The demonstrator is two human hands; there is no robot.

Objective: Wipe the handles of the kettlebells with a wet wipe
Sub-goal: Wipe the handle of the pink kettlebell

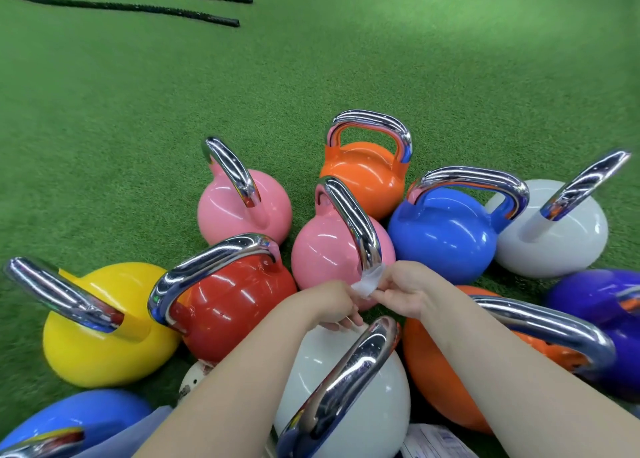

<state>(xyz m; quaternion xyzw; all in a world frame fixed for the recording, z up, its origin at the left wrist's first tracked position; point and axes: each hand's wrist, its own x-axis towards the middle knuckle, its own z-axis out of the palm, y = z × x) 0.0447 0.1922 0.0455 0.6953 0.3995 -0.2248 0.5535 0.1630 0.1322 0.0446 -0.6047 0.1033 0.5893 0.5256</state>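
Where green turf (pixel 311 59) spreads (ropes (pixel 138 4) beyond), left hand (pixel 334 305), right hand (pixel 403 289) pinching wet wipe (pixel 365 284).

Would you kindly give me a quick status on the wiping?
Both hands, left and right, pinching the wipe. Wipe against the near pink kettlebell's handle. Kettlebells crowd close; nothing blocking.

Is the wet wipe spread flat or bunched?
Bunched: the wet wipe is crumpled, pinched between left hand and right hand, beside the pink kettlebell's handle.
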